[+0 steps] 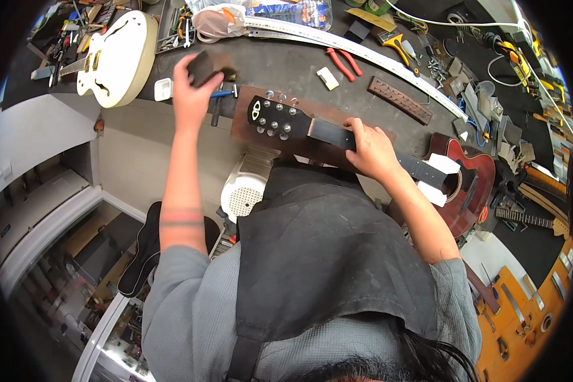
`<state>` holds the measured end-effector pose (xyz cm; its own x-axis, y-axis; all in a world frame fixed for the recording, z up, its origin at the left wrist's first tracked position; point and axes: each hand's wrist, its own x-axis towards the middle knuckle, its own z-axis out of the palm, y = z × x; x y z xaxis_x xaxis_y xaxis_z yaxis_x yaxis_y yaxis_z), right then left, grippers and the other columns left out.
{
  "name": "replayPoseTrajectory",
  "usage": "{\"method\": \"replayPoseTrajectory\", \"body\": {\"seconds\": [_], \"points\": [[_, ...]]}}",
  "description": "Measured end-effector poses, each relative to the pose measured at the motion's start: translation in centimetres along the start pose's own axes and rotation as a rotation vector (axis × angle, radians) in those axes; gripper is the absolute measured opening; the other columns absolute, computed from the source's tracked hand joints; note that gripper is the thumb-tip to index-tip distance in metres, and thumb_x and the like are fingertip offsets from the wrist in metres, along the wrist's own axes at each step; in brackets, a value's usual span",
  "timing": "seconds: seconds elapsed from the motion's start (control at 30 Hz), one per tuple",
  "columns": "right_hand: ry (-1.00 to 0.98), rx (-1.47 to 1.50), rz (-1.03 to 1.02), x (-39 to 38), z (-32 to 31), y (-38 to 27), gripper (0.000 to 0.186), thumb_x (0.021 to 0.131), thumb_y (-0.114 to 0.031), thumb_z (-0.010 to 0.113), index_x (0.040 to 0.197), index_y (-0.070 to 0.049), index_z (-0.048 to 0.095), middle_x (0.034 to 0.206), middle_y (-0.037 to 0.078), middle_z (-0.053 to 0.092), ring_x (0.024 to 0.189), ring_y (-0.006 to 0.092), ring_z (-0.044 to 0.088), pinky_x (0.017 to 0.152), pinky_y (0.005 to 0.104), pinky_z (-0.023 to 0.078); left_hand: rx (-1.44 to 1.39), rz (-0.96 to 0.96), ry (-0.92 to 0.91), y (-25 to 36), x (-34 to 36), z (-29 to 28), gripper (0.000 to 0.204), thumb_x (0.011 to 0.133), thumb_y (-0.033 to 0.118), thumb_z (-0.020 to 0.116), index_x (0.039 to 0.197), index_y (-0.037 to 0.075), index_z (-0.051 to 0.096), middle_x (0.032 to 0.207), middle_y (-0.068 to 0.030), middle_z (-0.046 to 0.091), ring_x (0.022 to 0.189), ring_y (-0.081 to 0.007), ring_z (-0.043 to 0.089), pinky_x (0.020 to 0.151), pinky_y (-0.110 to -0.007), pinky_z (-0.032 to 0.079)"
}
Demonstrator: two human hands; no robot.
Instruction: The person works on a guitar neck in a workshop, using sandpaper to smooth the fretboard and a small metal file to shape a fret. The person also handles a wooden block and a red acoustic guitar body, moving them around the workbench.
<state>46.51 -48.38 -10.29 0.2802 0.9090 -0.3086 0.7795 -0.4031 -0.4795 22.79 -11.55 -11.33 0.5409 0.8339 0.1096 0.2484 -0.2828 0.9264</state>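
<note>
Guitar (484, 167), red-brown, lies along the near edge of a dark bench (280, 63), its headstock (277, 116) to the left, above a brown board (240, 121). The right hand (372, 151) curls over the dark fretboard (330, 133); the left hand (193, 94), blurred, grips a dark block (204, 69) well apart from it. The step looks like work along the fretboard, the right hand steadying it; the next move seems to call for a firm hold there. White sheets (444, 163) flank the fretboard's body end. A blue-handled tool (221, 94) lies between block and headstock, possibly in the way; red pliers (345, 65) and a cream guitar (124, 57) sit farther off.
</note>
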Motion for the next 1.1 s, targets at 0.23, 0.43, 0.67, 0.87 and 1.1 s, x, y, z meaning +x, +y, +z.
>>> {"method": "replayPoseTrajectory", "body": {"seconds": [0.23, 0.43, 0.67, 0.87, 1.1], "points": [[0.114, 0.114, 0.049, -1.8, -3.1, -0.7, 0.061, 0.083, -0.012, 0.079, 0.138, -0.008, 0.053, 0.114, 0.02, 0.077, 0.113, 0.0391, 0.073, 0.098, 0.0485, 0.054, -0.476, -0.525, -0.238, 4.2, -18.0, -1.1, 0.077, 0.08, -0.008, 0.089, 0.147, 0.006, 0.053, 0.134, -0.0109, 0.067, 0.126, -0.0242, 0.067, 0.107, -0.039, 0.057], [0.097, 0.165, 0.093, -2.2, -5.1, -1.1, 0.063, 0.084, -0.016, 0.081, 0.14, -0.008, 0.054, 0.115, 0.023, 0.075, 0.109, 0.0456, 0.072, 0.097, 0.053, 0.055, -0.563, -0.646, -0.522, -0.9, -23.1, 9.1, 0.078, 0.081, -0.002, 0.088, 0.15, 0.006, 0.052, 0.14, -0.0111, 0.064, 0.135, -0.0252, 0.061, 0.11, -0.04, 0.054], [0.078, 0.192, 0.059, -2.4, -4.5, -0.8, 0.061, 0.085, -0.017, 0.08, 0.14, -0.008, 0.056, 0.119, 0.025, 0.075, 0.111, 0.0472, 0.072, 0.097, 0.0542, 0.056, -0.63, -0.697, -0.528, -1.6, -22.4, 18.0, 0.081, 0.086, 0.004, 0.087, 0.155, 0.0, 0.046, 0.139, -0.0146, 0.067, 0.13, -0.0266, 0.066, 0.112, -0.039, 0.053], [0.049, 0.176, 0.011, -1.8, -2.7, 0.1, 0.055, 0.087, -0.018, 0.076, 0.139, -0.007, 0.059, 0.122, 0.024, 0.075, 0.115, 0.046, 0.072, 0.099, 0.0536, 0.056, -0.661, -0.618, -0.383, -1.2, -21.3, 20.5, 0.068, 0.087, 0.005, 0.084, 0.147, 0.001, 0.051, 0.139, -0.015, 0.067, 0.13, -0.0271, 0.064, 0.109, -0.039, 0.052], [-0.077, 0.16, -0.025, -1.4, -1.4, 0.2, 0.052, 0.087, -0.018, 0.076, 0.135, -0.007, 0.059, 0.128, 0.022, 0.074, 0.119, 0.043, 0.071, 0.102, 0.0524, 0.055, -0.642, -0.673, -0.284, -2.5, -21.3, 18.4, 0.031, 0.097, 0.015, 0.08, 0.124, 0.001, 0.075, 0.118, -0.0097, 0.079, 0.113, -0.0213, 0.072, 0.105, -0.037, 0.052]]}}
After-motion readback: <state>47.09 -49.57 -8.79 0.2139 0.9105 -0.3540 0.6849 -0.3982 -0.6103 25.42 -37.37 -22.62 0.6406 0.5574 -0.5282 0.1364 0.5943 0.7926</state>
